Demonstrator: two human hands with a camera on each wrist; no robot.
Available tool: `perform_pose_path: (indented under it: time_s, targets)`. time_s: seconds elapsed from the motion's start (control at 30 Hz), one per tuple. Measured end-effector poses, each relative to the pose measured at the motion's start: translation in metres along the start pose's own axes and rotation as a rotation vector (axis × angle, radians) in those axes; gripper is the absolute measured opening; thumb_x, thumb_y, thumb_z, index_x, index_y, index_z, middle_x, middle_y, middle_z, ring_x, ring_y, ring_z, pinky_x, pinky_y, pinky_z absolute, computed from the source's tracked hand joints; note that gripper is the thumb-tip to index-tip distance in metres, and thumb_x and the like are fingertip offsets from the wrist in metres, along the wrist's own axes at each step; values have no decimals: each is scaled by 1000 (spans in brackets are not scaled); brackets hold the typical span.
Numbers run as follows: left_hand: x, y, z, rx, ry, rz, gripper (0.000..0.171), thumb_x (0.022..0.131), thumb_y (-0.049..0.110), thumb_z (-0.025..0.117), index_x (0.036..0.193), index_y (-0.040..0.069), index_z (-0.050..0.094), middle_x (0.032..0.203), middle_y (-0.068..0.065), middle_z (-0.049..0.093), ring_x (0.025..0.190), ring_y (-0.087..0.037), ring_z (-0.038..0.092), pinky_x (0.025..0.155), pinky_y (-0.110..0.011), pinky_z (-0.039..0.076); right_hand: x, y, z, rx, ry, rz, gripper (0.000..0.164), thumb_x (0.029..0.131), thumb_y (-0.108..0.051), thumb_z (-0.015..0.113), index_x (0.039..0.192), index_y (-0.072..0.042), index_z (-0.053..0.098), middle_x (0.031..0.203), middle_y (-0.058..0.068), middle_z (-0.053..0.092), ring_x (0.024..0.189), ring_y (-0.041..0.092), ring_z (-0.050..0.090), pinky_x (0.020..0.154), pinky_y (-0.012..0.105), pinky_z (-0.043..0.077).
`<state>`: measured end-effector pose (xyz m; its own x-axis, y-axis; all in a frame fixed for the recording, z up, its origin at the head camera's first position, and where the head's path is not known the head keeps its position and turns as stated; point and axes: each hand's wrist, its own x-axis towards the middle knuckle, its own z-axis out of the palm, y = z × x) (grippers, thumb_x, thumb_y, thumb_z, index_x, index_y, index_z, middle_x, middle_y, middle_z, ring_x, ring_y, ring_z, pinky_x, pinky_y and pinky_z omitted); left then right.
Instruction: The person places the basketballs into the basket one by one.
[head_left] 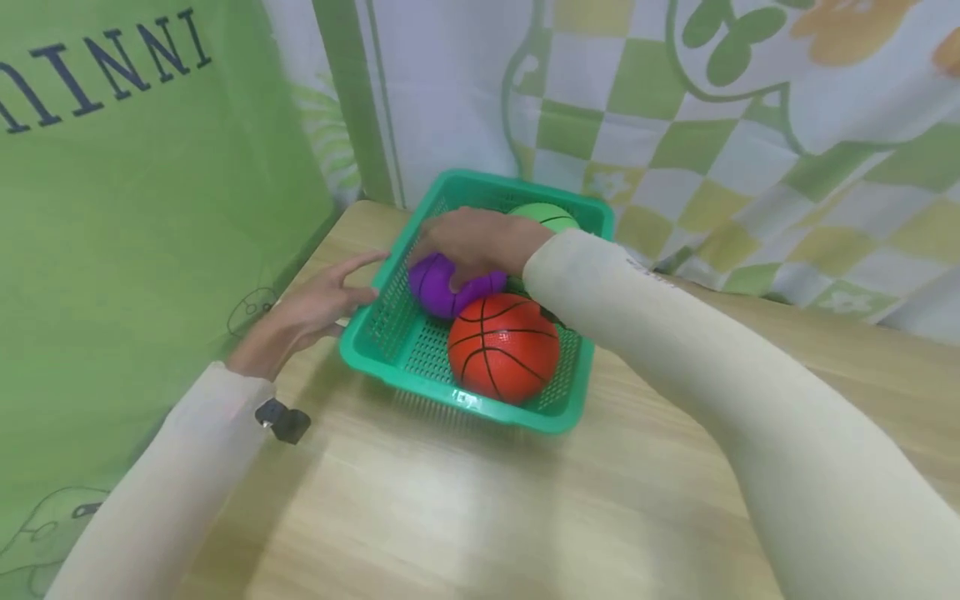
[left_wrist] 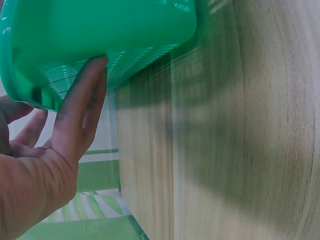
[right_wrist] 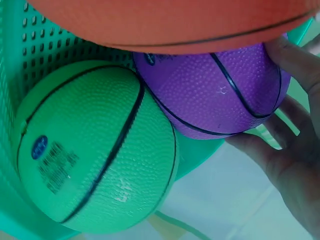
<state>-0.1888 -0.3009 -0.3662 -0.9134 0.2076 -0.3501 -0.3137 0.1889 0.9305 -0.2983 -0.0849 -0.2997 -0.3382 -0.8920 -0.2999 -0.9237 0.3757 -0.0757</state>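
Note:
A green plastic basket (head_left: pixel 405 380) with perforated walls holds three small basketballs. My right hand (head_left: pixel 468 237) reaches into it and grips the purple ball (head_left: pixel 431 287) at the left side, with thumb and fingers spread round it in the right wrist view. Nearer to me lies the orange-red ball (head_left: pixel 504 350). The green ball (head_left: pixel 543 215) sits at the back, partly behind my right forearm. At the basket's left side, my left hand (head_left: pixel 318 302) touches the rim with its fingers extended. In the left wrist view, straight fingers rest against the outer wall (left_wrist: pixel 100 30).
The basket stands on a light wooden table (head_left: pixel 420 517). A green cloth (head_left: pixel 165 208) with dark letters hangs on the left. Behind is a checkered curtain (head_left: pixel 637 125) in green, white and yellow. A small black device (head_left: pixel 283 421) is at my left wrist.

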Motion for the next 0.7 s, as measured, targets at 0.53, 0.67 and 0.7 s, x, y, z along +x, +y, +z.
perform_pose_path:
  time_s: [0.53,0.67,0.7]
  targets:
    - [8,-21,-13,13,-16,-36,65,106,12,45,162,30,16,128,-29,54,95,-31,66,85,-52,57,0,13,25,239,164,32,58,86,-22,81,139,-17,60,140,3,53,131,22,45,107,38,41]
    - [12,-25,-18,26,-12,-32,65,106,12,45,162,29,16,131,-28,53,99,-34,66,85,-53,57,-10,16,31,246,228,44,54,92,-27,75,142,-15,57,140,5,52,130,21,46,108,37,40]
    - [13,-25,-19,30,-10,-31,65,106,12,45,162,30,17,132,-28,53,100,-34,66,85,-53,57,-13,18,31,244,244,49,54,93,-27,74,142,-15,57,139,5,52,129,21,46,109,37,40]
